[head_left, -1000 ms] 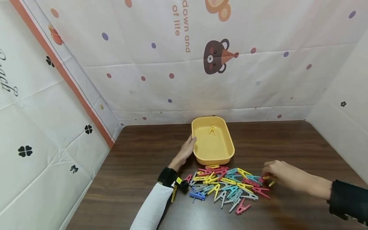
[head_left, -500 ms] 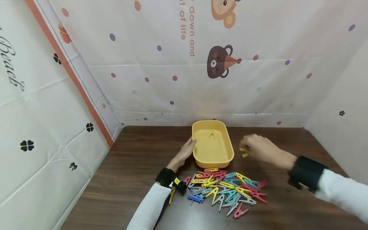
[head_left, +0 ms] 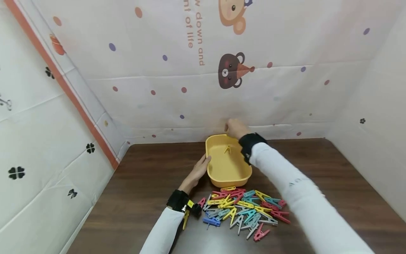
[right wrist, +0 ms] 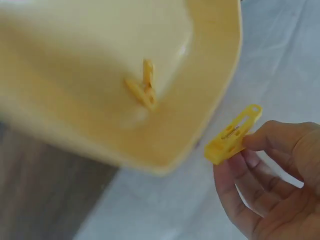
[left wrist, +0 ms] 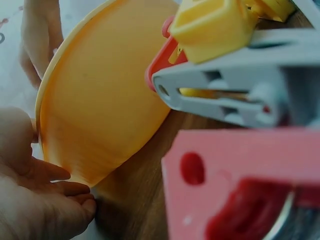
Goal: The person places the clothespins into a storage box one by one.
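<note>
Head view, nearest first: the heap of coloured pegs [head_left: 244, 208] lies by the bench's near edge, unmoved over the last second. Beyond it sits the yellow tub [head_left: 227, 176], with one yellow peg [head_left: 227, 149] inside as before. The left hand [head_left: 200, 169] has stayed with its straight fingers against the tub's left wall. The change is the right hand [head_left: 235, 127]: a second ago it was at the heap's right end, half a second ago beside the tub, and now it hangs past the tub's far rim. The right wrist view shows its fingertips [right wrist: 260, 145] pinching a second yellow peg [right wrist: 233, 134], apparently just outside the rim, though the angle is poor. So this peg looks carried over but not yet dropped in.
</note>
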A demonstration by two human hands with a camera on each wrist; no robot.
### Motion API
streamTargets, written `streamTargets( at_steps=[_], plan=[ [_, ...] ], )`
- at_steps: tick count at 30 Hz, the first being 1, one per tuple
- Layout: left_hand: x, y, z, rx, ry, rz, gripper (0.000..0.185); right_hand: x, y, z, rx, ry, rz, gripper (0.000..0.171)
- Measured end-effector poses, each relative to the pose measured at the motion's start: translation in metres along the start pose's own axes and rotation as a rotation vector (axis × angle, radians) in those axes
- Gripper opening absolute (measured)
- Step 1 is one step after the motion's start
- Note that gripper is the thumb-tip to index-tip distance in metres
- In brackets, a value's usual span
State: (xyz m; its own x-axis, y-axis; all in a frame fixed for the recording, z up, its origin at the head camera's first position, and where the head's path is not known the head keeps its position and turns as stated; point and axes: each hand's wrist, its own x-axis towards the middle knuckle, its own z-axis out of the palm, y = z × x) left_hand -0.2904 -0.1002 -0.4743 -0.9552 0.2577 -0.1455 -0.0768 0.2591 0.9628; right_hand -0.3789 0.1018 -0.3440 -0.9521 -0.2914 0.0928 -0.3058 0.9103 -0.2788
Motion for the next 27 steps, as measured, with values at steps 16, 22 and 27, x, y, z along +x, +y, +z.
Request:
streamTargets(
  at_steps=[16,22,27],
  plan=[
    [-0.006,0.003,-0.005,0.002,-0.019,0.025,0.065,0.011,-0.017,0.070,0.030,-0.114,0.254,0.029],
    [-0.003,0.003,-0.001,0.007,-0.009,0.014,0.063,0.016,-0.005,0.077,-0.044,-0.083,0.216,0.025],
    [0.000,0.001,-0.004,0.007,-0.019,0.022,0.063,0.018,0.001,0.057,-0.019,-0.068,0.068,0.017]
  ],
)
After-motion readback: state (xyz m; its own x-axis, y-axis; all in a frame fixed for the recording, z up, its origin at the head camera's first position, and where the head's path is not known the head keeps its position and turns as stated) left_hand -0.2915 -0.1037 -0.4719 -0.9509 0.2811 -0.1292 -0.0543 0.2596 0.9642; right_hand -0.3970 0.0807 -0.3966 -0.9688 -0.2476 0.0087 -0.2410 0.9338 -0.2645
